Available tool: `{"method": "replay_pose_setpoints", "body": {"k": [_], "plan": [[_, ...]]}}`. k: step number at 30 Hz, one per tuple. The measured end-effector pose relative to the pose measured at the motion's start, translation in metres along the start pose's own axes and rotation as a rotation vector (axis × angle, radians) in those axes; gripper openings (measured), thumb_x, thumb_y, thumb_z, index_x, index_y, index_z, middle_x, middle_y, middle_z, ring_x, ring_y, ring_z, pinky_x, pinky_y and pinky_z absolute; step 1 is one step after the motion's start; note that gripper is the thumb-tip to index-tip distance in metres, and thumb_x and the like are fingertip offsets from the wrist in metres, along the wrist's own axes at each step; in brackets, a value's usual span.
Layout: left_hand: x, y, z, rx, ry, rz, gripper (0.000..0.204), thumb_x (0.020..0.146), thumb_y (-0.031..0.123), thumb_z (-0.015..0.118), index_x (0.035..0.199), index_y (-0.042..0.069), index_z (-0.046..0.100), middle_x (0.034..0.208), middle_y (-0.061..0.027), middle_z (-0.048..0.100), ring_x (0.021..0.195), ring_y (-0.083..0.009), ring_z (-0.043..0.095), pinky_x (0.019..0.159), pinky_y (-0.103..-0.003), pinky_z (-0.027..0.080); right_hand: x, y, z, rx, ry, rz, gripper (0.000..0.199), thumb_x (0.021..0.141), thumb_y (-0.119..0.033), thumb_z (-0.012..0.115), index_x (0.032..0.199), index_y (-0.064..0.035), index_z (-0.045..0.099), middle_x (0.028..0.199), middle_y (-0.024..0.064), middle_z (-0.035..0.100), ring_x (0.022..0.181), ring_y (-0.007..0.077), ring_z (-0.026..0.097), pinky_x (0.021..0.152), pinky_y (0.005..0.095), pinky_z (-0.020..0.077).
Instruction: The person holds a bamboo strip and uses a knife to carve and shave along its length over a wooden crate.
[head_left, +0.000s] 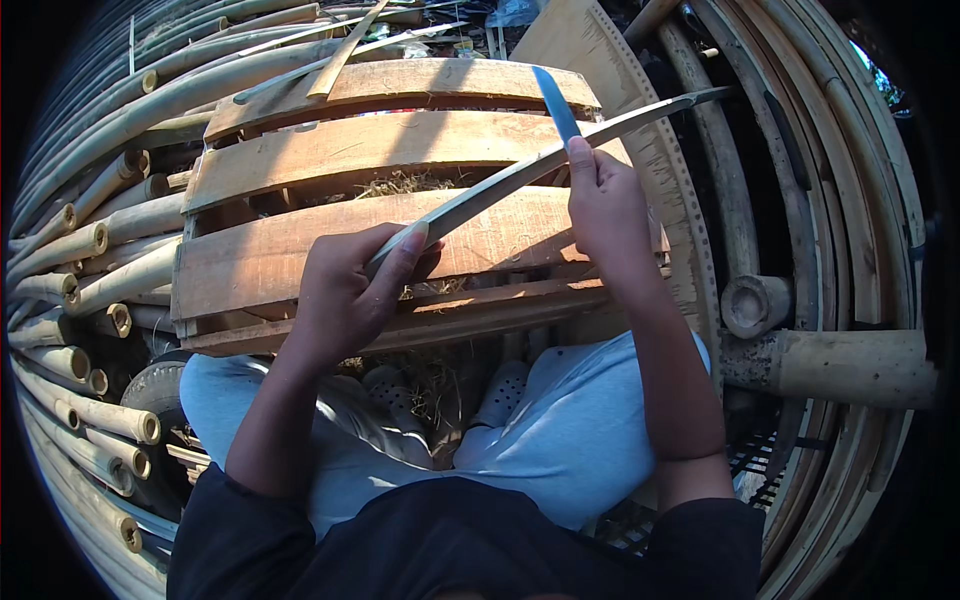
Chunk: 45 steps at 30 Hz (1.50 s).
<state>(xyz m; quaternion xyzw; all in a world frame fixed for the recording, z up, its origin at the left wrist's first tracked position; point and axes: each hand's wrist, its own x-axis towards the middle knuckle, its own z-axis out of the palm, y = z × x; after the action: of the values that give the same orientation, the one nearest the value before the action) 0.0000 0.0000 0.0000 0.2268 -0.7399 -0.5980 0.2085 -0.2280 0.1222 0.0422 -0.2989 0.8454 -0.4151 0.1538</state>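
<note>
A long, slightly bowed bamboo strip (pixel 490 190) slants up from lower left to upper right. My left hand (pixel 348 285) is closed round its lower end, thumb laid along the top. My right hand (pixel 612 210) grips a knife, its flat blade (pixel 556 103) reflecting blue and pointing up and away. The handle is hidden in my fist. This blade crosses the strip at its upper half; whether its edge touches the bamboo I cannot tell. Both hands are above a low slatted wooden table (pixel 300 245), in front of my knees.
Stacked bamboo poles (pixel 110 250) fill the left side. Thin split strips (pixel 345 50) lie across the table's far end. Plywood (pixel 660 170) leans at its right, beside a thick bamboo pole (pixel 850 368) and long boards (pixel 850 150). Dry shavings (pixel 410 183) show between the slats.
</note>
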Motion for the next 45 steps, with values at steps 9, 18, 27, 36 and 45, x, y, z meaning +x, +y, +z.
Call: {"method": "replay_pose_setpoints", "body": {"k": [9,18,27,36,45], "plan": [[0.0,0.004,0.003,-0.046,0.01,0.049,0.031,0.107,0.022,0.058,0.108,-0.004,0.074,0.087,-0.0117,0.078,0.08,-0.0116,0.074,0.071,-0.026,0.056,-0.027,0.006,0.008,-0.023,-0.143,-0.081,0.043,0.11,-0.032,0.046,0.086,0.0022,0.057,0.066,0.0134,0.056,0.06,0.0189,0.057,0.061,0.0383,0.0453],[-0.001,0.002,0.002,-0.073,-0.005,0.049,0.031,0.107,0.022,0.058,0.108,-0.005,0.074,0.088,-0.0117,0.078,0.085,-0.0133,0.075,0.075,-0.027,0.057,-0.015,-0.017,-0.011,-0.042,-0.139,0.058,0.04,0.111,-0.032,0.045,0.092,0.0021,0.057,0.064,0.0157,0.052,0.058,0.0255,0.056,0.062,0.041,0.0449],[0.001,0.005,0.0,-0.069,0.009,-0.014,0.032,0.107,0.022,0.057,0.106,-0.004,0.075,0.087,-0.0115,0.078,0.082,-0.0122,0.074,0.072,-0.027,0.056,-0.002,-0.029,-0.029,0.014,-0.074,0.264,0.045,0.111,-0.032,0.045,0.081,0.0008,0.051,0.058,0.0142,0.051,0.055,0.025,0.056,0.061,0.0406,0.0462],[-0.001,0.004,-0.003,-0.076,0.022,0.013,0.032,0.107,0.023,0.057,0.107,-0.004,0.074,0.088,-0.0118,0.078,0.085,-0.0134,0.075,0.076,-0.028,0.058,-0.004,-0.029,-0.018,0.041,0.004,0.22,0.051,0.111,-0.038,0.045,0.08,0.0013,0.053,0.055,0.0088,0.047,0.051,0.0177,0.053,0.052,0.0399,0.0401],[0.005,0.005,0.004,-0.055,0.022,0.087,0.032,0.107,0.023,0.058,0.106,-0.004,0.075,0.086,-0.011,0.078,0.08,-0.0125,0.074,0.072,-0.027,0.057,-0.024,-0.006,0.006,-0.091,-0.057,-0.15,0.052,0.112,-0.04,0.039,0.082,-0.001,0.055,0.058,0.0042,0.049,0.049,0.0136,0.048,0.05,0.0342,0.0387]]}}
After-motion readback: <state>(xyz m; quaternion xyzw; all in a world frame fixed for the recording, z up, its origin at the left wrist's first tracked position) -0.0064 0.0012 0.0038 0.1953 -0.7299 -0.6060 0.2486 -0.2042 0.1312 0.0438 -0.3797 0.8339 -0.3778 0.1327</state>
